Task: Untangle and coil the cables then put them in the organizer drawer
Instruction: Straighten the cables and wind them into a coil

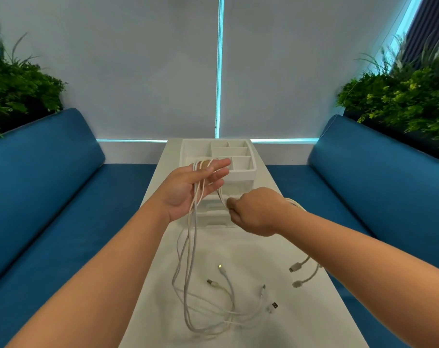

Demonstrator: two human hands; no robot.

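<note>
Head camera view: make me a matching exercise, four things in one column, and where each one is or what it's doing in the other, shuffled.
Things:
1. left hand
2. right hand
3. organizer
4. USB plug

States:
A. lying on the table near the front edge
B. standing at the far end of the table
C. open, palm up, cables looped over the fingers
D. closed, pinching a cable strand

Pairs: 1-C, 2-D, 3-B, 4-A

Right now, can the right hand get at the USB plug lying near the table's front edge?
Probably yes: the USB plug lies uncovered, but the right hand is pinching a cable strand and must release first.
</note>
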